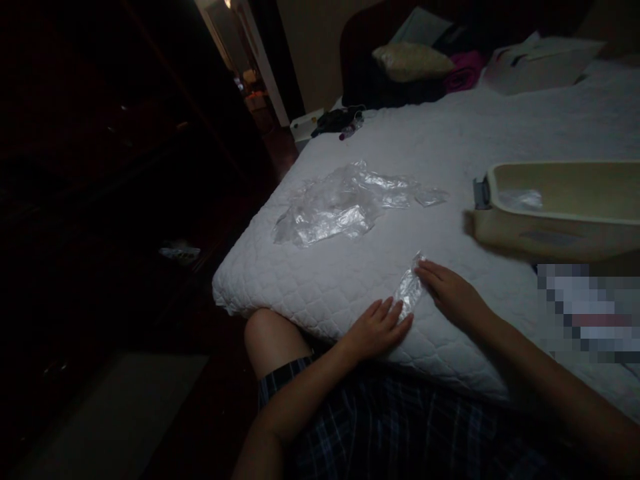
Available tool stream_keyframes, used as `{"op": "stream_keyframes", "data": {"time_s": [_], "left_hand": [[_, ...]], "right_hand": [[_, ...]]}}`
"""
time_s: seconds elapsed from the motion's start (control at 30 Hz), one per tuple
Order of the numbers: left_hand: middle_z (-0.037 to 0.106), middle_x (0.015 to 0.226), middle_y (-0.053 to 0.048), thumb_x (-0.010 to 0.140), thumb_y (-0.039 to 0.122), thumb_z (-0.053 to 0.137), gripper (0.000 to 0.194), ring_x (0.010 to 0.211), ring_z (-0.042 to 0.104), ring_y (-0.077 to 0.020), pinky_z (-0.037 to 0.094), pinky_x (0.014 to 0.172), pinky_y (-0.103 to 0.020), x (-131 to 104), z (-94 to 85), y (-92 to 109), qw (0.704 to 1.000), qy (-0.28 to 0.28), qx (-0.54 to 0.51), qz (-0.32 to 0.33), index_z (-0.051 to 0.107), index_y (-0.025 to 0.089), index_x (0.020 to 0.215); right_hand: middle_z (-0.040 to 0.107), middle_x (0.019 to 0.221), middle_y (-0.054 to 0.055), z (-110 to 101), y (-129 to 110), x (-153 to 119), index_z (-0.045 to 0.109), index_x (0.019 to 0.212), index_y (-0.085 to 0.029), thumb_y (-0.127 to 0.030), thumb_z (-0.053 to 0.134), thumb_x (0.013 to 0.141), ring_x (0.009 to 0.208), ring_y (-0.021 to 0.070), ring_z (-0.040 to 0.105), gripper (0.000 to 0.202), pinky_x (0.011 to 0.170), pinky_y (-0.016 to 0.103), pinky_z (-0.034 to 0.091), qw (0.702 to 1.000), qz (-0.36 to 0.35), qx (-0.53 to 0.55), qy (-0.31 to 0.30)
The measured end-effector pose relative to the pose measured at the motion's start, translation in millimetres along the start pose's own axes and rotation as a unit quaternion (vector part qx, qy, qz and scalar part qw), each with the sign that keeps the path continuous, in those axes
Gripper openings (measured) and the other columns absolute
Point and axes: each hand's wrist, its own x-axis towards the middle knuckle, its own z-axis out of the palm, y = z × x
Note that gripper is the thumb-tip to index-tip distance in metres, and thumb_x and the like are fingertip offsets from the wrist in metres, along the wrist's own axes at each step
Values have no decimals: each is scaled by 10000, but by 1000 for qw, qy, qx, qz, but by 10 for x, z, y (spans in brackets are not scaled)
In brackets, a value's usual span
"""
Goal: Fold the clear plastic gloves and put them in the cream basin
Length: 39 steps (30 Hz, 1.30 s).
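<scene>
Though near mattress edge point(435, 357), plastic strip point(409, 293) with room beyond.

Plastic piece point(410, 290) partly under hands point(377, 331), tub point(565, 235) cropped right

I note a dark plaid garment point(345, 427), thin pale lines crossing in checks, hem above a bare knee point(270, 333). Left hand point(376, 330), right hand point(456, 293), forearms point(310, 393): bare.
</scene>
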Motion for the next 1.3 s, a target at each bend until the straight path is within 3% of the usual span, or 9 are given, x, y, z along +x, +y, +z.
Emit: {"op": "stream_keyframes", "data": {"time_s": [0.1, 0.2, 0.3, 0.4, 0.67, 0.83, 0.93, 1.1, 1.3], "left_hand": [[558, 1375, -120, 960, 247, 426, 364, 1264, 538, -309, 511, 979, -452, -38, -22, -69, 999, 17, 4, 45, 521, 217, 1310], [578, 1349, -131, 965, 228, 417, 333, 1288, 519, -290, 512, 991, -461, -6, -33, -270, 999, 22, -8, 39, 554, 193, 1266], [583, 1338, -150, 969, 178, 392, 322, 1316, 493, -250, 505, 1014, -430, 135, -4, -499, 999, 12, -24, 30, 573, 142, 1233], [592, 1329, -148, 969, 171, 397, 306, 1308, 502, -238, 491, 1035, -420, 295, 64, -605, 999, 8, -40, 35, 591, 125, 1201], [593, 1334, -111, 983, 210, 393, 303, 1286, 521, -220, 476, 1045, -396, 350, 136, -524, 996, 16, -80, 33, 579, 139, 1212], [529, 1408, -102, 987, 235, 395, 318, 1337, 464, -224, 449, 1060, -418, 377, 101, -545, 995, -2, -95, 30, 557, 178, 1255], [515, 1429, -58, 995, 230, 380, 339, 1357, 437, -208, 429, 1075, -406, 404, 87, -553, 992, -15, -119, 35, 527, 197, 1299], [528, 1420, -29, 985, 206, 396, 383, 1342, 453, -161, 422, 1072, -394, 430, 105, -563, 980, -35, -198, -9, 462, 220, 1362], [557, 1391, -45, 933, 142, 434, 424, 1254, 531, -127, 454, 1020, -364, 493, 156, -558, 955, -10, -283, -84, 467, 195, 1352]], "right_hand": [[578, 1356, 110, 56, 100, 122, 568, 1276, -187, -95, 387, 887, 1313, 225, 474, 438, 1054, 504, 403, 998, -47, 33, -22], [584, 1354, 81, 79, 153, 248, 562, 1284, -208, -44, 387, 849, 1338, 210, 442, 497, 1077, 533, 364, 994, -90, 37, -39], [570, 1371, 74, 92, 169, 309, 529, 1324, -208, -9, 386, 820, 1344, 199, 432, 561, 1083, 525, 361, 992, -118, 31, -40], [578, 1361, 83, 90, 172, 284, 526, 1321, -197, -7, 388, 825, 1330, 205, 452, 548, 1080, 517, 373, 992, -122, 24, -14], [630, 1265, 146, -96, 76, 5, 609, 1182, -186, -183, 479, 887, 1144, 243, 604, 323, 904, 427, 524, 994, -13, 21, 107], [684, 1165, 97, -193, -37, -219, 615, 1209, -250, -141, 468, 892, 1078, 227, 631, 366, 875, 415, 529, 993, -89, 6, 78], [695, 1134, 104, -201, -83, -267, 611, 1227, -221, -90, 443, 888, 1064, 224, 634, 400, 871, 410, 524, 991, -123, -4, 44], [721, 1057, 92, -176, -93, -263, 654, 1161, -212, -136, 447, 906, 963, 211, 666, 337, 825, 387, 539, 997, -70, 16, 25], [728, 1037, 67, -145, -65, -291, 667, 1116, -226, -228, 481, 907, 926, 200, 682, 279, 800, 353, 557, 996, -12, 89, 23]]}}
